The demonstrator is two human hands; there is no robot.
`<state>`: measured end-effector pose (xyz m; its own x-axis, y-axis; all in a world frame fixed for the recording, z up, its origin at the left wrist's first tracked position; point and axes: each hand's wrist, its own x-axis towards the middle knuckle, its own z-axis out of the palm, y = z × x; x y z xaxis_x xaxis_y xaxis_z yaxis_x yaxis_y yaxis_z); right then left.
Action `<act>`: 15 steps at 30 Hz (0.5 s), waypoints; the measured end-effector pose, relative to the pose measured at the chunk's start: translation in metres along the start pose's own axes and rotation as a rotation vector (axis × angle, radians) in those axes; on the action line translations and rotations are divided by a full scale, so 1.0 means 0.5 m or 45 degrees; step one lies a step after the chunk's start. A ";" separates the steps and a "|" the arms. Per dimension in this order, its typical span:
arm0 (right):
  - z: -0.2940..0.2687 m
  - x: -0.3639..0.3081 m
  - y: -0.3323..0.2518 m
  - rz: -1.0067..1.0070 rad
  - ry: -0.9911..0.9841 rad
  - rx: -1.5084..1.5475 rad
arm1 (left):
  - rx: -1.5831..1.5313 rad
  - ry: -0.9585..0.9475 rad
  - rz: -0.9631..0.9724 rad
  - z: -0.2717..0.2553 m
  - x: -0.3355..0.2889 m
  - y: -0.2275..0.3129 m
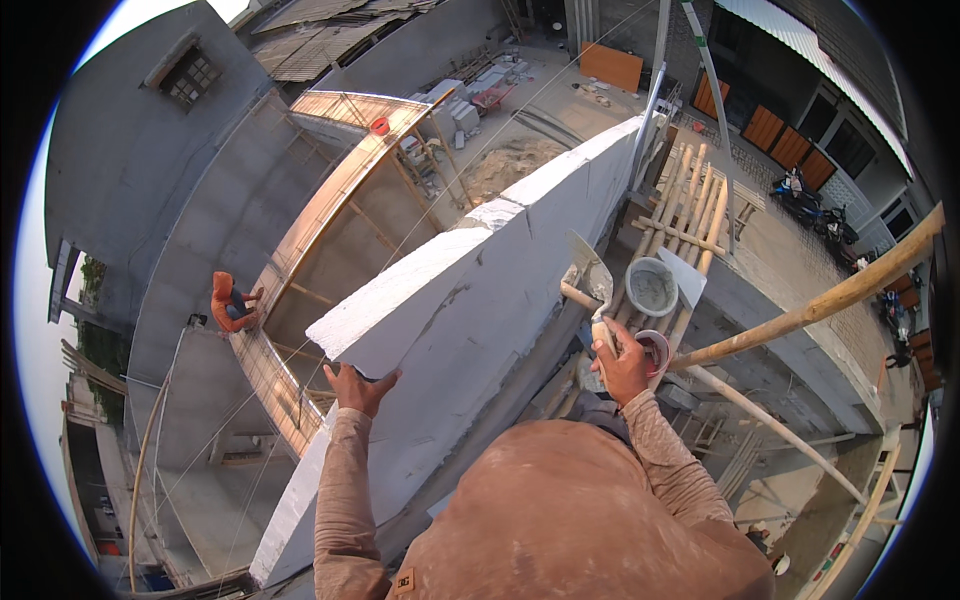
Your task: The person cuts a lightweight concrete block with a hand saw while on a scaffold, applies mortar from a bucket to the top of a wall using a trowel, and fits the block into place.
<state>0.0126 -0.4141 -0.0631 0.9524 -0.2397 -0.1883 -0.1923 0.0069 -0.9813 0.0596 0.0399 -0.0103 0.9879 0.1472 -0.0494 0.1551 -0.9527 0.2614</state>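
watching remotely, i have my right hand (625, 365) closed around the wooden handle of a trowel (597, 274), its blade on the far side of the fist, between the white block wall (480, 295) and a round bucket (652, 288) of grey mix to the right. my left hand (362, 390) spreads thumb and fingers at the wall's notched upper edge; whether they grip it, i cannot tell. far left, a person in orange (230, 300) crouches.
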 end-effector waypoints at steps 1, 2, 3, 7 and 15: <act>0.030 0.005 0.001 -0.014 -0.016 0.130 | 0.017 0.010 0.017 0.001 0.003 0.002; 0.061 0.012 0.014 -0.024 -0.081 0.276 | 0.037 0.021 0.033 0.004 0.001 0.000; 0.096 0.019 0.031 -0.050 -0.124 0.337 | 0.053 0.027 0.051 0.013 -0.001 -0.007; 0.233 0.039 0.078 -0.176 -0.155 0.345 | -0.029 -0.043 0.032 0.005 -0.007 0.018; 0.382 0.054 0.075 -0.217 -0.093 0.224 | -0.195 -0.108 -0.035 -0.001 -0.004 -0.006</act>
<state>0.0764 -0.2348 -0.1125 0.9834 -0.1808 -0.0154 0.0107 0.1425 -0.9897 0.0573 0.0427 -0.0105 0.9799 0.1437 -0.1380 0.1881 -0.8960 0.4023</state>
